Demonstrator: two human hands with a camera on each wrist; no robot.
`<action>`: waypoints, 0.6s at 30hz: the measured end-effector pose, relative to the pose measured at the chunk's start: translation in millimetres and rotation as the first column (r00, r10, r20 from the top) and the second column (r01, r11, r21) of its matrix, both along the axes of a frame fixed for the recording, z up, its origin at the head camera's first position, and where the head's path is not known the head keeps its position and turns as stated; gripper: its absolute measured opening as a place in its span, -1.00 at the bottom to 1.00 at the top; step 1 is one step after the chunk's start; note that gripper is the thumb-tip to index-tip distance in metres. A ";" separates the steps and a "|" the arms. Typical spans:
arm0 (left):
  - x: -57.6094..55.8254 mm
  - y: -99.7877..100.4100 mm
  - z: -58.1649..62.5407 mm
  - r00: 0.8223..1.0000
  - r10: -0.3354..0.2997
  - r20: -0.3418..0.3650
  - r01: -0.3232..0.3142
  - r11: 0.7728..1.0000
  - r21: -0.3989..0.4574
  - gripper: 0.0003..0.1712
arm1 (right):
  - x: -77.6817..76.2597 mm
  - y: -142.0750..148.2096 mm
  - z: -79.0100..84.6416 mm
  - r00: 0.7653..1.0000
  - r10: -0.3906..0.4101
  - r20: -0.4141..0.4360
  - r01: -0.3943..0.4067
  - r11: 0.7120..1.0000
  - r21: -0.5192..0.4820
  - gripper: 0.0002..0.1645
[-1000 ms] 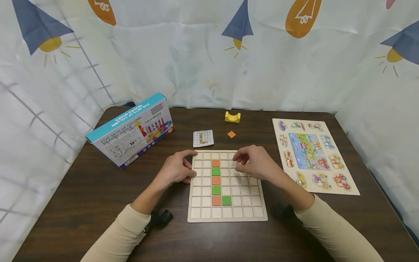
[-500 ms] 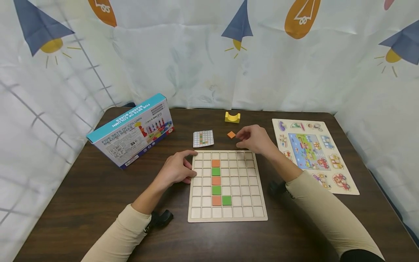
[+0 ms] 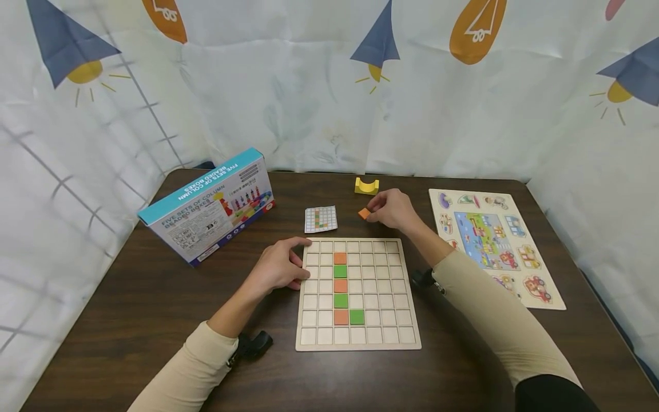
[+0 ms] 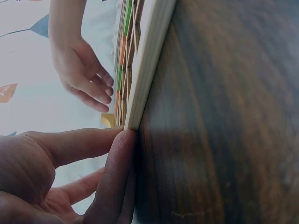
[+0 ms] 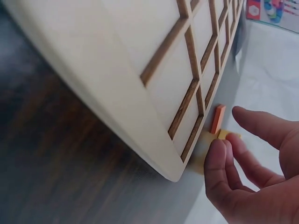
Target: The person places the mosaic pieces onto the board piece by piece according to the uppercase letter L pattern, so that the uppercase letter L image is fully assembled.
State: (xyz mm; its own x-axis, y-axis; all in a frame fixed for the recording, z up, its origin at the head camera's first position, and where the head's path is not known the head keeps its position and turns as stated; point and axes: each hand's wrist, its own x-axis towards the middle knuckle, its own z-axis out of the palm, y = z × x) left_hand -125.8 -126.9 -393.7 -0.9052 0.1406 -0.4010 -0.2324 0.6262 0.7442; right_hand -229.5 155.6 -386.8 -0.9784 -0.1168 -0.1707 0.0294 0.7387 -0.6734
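Note:
A wooden grid board [image 3: 383, 341] lies flat in the middle of the table. Orange [image 3: 341, 286] and green tiles [image 3: 341, 300] alternate down one column, and another green tile [image 3: 357, 317] sits beside the lowest orange one. My left hand [image 3: 278, 264] rests at the board's left edge, thumb and forefinger spread along it; the left wrist view shows its fingertips against the pale side [image 4: 148, 65]. Beyond the board's far edge, my right hand [image 3: 393, 209] has its fingertips right at a loose orange tile [image 3: 364, 213]. Thumb [image 5: 254, 122] and fingers stand apart in the right wrist view.
A small grid card [image 3: 320, 219] with a printed pattern lies behind the board. Farther back stands a yellow arched block [image 3: 366, 186]. A beaded-toy box [image 3: 211, 206] is at the left, and a picture puzzle board [image 3: 520, 286] at the right, partly under my right sleeve.
My right hand has moved from above the board's right part, away from me, to the loose orange tile. The left hand stays at the board's edge.

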 end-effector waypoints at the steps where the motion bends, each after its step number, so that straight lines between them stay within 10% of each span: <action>1: 0.1 0.2 0.2 1.000 0.001 0.002 -0.001 1.000 0.000 -0.19 | -1.5 -0.9 -0.5 1.000 -0.003 -0.001 0.003 1.000 0.000 -0.71; 18: 1.0 0.1 -1.2 1.000 0.003 -0.010 -0.003 1.000 0.016 -0.19 | -13.2 -9.4 -4.7 0.999 -0.005 0.044 0.002 0.997 0.071 -0.69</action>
State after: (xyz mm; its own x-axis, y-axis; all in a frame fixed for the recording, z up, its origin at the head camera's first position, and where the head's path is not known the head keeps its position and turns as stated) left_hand -124.8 -126.7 -394.9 -0.9095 0.1440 -0.3899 -0.2271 0.6136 0.7563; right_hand -242.6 146.2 -391.6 -0.9700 -0.0995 -0.2217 0.0606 0.7844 -0.6173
